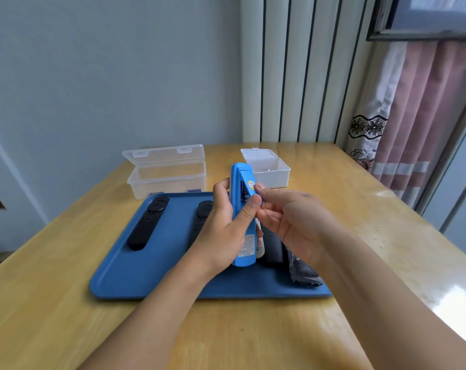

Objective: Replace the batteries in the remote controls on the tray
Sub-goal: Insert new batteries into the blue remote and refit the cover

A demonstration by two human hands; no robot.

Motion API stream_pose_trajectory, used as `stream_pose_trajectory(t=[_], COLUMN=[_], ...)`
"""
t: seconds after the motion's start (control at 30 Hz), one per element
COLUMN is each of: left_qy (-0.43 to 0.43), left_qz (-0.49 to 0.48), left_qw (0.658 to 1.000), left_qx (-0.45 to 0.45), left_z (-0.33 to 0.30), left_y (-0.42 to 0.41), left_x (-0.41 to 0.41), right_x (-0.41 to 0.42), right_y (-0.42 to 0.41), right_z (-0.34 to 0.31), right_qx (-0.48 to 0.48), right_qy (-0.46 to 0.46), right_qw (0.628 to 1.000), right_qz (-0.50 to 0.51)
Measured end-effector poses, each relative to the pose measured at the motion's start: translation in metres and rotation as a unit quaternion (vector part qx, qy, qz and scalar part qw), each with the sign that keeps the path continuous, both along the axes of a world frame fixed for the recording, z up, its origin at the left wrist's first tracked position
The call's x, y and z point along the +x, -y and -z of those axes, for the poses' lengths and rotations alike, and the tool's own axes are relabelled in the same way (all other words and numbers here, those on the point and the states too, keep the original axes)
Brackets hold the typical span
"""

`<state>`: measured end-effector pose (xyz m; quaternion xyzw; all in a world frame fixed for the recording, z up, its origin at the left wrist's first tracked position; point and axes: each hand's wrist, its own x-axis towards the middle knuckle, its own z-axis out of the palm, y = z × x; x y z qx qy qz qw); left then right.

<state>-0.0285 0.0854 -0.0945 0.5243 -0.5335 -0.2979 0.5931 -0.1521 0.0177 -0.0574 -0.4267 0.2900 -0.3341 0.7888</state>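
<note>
My left hand (226, 225) grips a light blue remote (240, 182) upright above the blue tray (119, 273), its back side turned toward me. My right hand (288, 217) pinches the upper part of that remote's back, around the battery cover, with thumb and forefinger. A black remote (147, 222) lies on the tray's left part. A second black remote (202, 210) lies beside it, partly behind my left hand. Behind my hands on the tray are a white remote (260, 249), a dark remote (274, 249) and a dark bundle (304, 273), all partly hidden.
Two clear plastic boxes stand open behind the tray: a large one (167, 180) at the left and a small one (272, 169) at the right. The wooden table (360, 236) ends by a curtain (413, 116) on the right; a wall runs behind.
</note>
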Motion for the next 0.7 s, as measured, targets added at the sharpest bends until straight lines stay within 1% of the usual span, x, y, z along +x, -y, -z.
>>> stream_pose_trajectory(t=[0.1, 0.17, 0.23, 0.3, 0.37, 0.47, 0.53, 0.6, 0.7], left_qy=[0.016, 0.026, 0.033, 0.033, 0.037, 0.025, 0.017, -0.005, -0.043], left_qz=[0.000, -0.004, -0.004, -0.001, 0.002, 0.005, 0.008, 0.009, 0.018], left_qw=[1.000, 1.000, 0.999, 0.999, 0.999, 1.000, 1.000, 1.000, 0.999], left_qx=[-0.005, -0.004, 0.001, 0.003, 0.007, 0.008, 0.012, 0.015, 0.014], left_z=[0.000, -0.001, -0.001, -0.001, 0.000, 0.000, -0.001, -0.002, -0.005], left_y=[0.000, -0.001, -0.001, -0.002, -0.002, -0.003, -0.004, -0.005, -0.005], left_x=[0.002, 0.003, 0.003, 0.003, 0.003, 0.002, 0.002, 0.000, 0.000], right_x=[0.002, 0.002, 0.002, 0.000, -0.001, -0.001, 0.000, 0.001, 0.002], right_y=[-0.002, -0.002, 0.000, 0.002, 0.004, 0.005, 0.006, 0.007, 0.009], right_z=[0.001, 0.001, 0.000, 0.000, 0.000, 0.000, 0.001, 0.003, 0.005], right_qx=[0.008, 0.000, -0.036, -0.097, -0.142, -0.186, -0.233, -0.259, -0.250], right_qy=[0.009, -0.001, -0.035, -0.086, -0.118, -0.137, -0.169, -0.191, -0.157], right_qw=[1.000, 1.000, 0.998, 0.990, 0.981, 0.971, 0.955, 0.943, 0.951], right_qz=[0.004, 0.016, 0.038, 0.054, 0.059, 0.056, 0.068, 0.081, 0.089])
